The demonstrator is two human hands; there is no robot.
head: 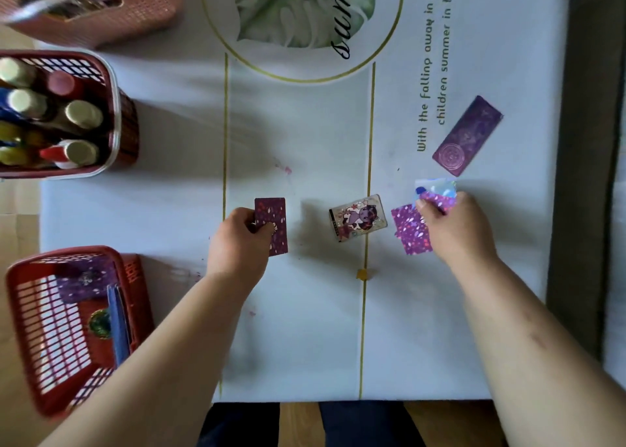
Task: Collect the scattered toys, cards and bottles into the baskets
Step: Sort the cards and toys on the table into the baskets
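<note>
My left hand (241, 239) grips a dark purple card (272, 223) just above the white tablecloth. My right hand (454, 224) pinches a shiny holographic card (437, 190) at its lower edge, partly lifted. A bright purple speckled card (408, 231) lies beside and partly under that hand. Between my hands a face-up cartoon card (358, 217) lies flat. Further right, a larger purple card (467, 136) rests at an angle. The red basket (23, 321) at the lower left holds cards.
A dark red basket (115, 107) at the left is full of upright bottles. A pink basket (142, 12) stands at the top left. The tablecloth (305, 328) ends at the near edge, with my legs below it. A dark strip borders the table's right side.
</note>
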